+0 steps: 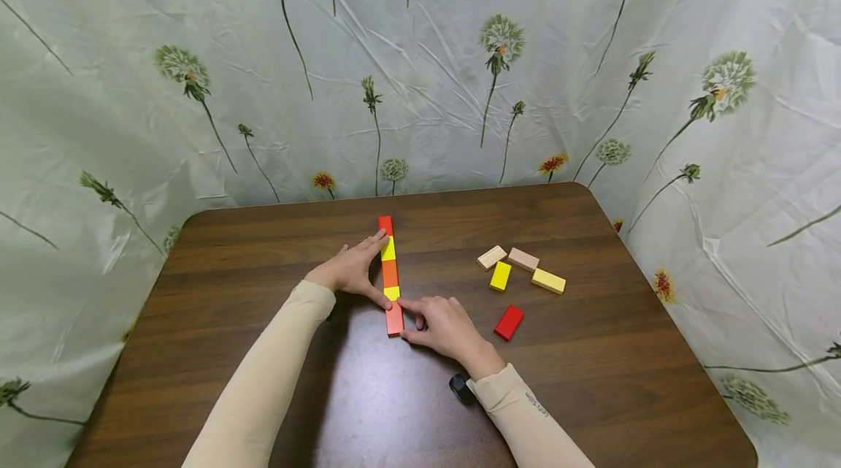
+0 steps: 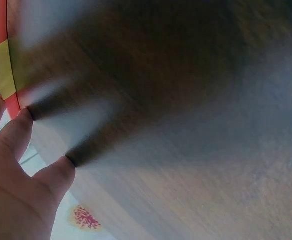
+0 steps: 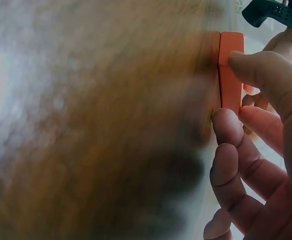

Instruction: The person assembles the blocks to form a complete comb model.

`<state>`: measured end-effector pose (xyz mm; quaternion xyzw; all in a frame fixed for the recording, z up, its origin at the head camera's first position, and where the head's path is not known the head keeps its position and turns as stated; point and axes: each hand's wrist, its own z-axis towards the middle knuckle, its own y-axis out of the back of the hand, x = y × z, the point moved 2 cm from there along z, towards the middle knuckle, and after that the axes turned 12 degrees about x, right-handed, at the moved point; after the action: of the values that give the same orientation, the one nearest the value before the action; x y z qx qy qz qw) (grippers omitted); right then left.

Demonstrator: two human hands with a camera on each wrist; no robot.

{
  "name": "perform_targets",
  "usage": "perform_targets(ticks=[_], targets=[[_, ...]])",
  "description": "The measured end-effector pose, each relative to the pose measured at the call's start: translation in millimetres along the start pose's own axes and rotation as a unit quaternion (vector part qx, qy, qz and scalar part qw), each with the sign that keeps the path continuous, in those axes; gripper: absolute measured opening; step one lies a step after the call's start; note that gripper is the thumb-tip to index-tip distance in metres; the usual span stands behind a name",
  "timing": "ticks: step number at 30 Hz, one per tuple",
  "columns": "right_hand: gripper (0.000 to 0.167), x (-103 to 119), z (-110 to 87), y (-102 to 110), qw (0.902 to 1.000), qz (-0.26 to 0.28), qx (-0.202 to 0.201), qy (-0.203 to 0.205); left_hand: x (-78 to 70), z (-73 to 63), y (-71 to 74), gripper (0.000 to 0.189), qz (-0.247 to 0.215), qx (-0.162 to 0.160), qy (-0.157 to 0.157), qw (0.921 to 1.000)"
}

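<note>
A straight row of blocks runs away from me in the head view: a red block (image 1: 385,223) at the far end, a yellow block (image 1: 388,249), an orange block (image 1: 390,274), a small yellow patch (image 1: 391,293) and a salmon block (image 1: 394,320) nearest. My left hand (image 1: 351,268) spreads along the row's left side, forefinger by the far yellow block and thumb by the salmon block's far end. From the right, the thumb and forefinger of my right hand (image 1: 449,327) touch the salmon block's side, spaced along it. In the right wrist view its other fingers bend loosely beside the block (image 3: 231,82).
Right of the row lie a striped wooden block (image 1: 491,257), a pinkish block (image 1: 523,258), a pale yellow block (image 1: 548,281), a bright yellow block (image 1: 500,277) and a separate red block (image 1: 509,323). A flowered curtain (image 1: 447,88) hangs behind the brown table (image 1: 263,249).
</note>
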<state>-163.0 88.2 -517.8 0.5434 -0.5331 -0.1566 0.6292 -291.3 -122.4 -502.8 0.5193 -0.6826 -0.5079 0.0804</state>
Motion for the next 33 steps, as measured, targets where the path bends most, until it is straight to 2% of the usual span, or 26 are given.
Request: perform_targets(ticks=[9, 16, 28, 33], targets=[[0.056, 0, -0.9, 1, 0.9999, 0.008, 0.009, 0.0, -1.7, -0.8, 0.2, 0.144, 0.011, 0.002, 0.01, 0.9999], [0.051, -5, -13.8, 8, 0.9999, 0.001, -0.003, -0.012, -2.6, -1.5, 1.1, 0.145, 0.009, 0.002, 0.015, 0.9999], [0.047, -37, -53.2, 28, 0.9945, 0.02, -0.06, -0.084, -1.0, -0.8, 0.0, 0.144, 0.005, -0.001, 0.011, 0.9999], [0.049, -52, -70.4, 34, 0.99, 0.032, -0.065, -0.121, -1.7, -1.5, 0.1, 0.144, 0.0, -0.002, 0.011, 0.9999]])
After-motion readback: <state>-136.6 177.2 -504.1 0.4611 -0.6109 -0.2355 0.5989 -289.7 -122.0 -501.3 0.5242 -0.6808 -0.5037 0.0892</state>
